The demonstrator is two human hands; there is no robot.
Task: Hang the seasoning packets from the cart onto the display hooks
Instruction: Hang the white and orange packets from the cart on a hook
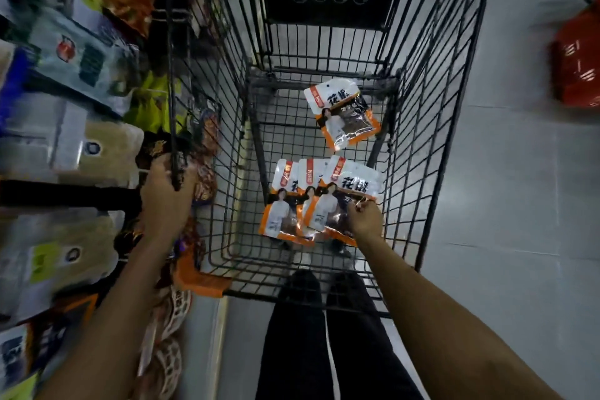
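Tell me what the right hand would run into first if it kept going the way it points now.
The right hand reaches down into the cart, fingers already on the nearest of three fanned seasoning packets. Pushing on, it would press that packet against the cart's wire floor. Depth is hard to judge here.

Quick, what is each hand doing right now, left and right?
Left hand: closed around the cart rim.
Right hand: down in the cart, fingers pinching the top packet of the fanned three.
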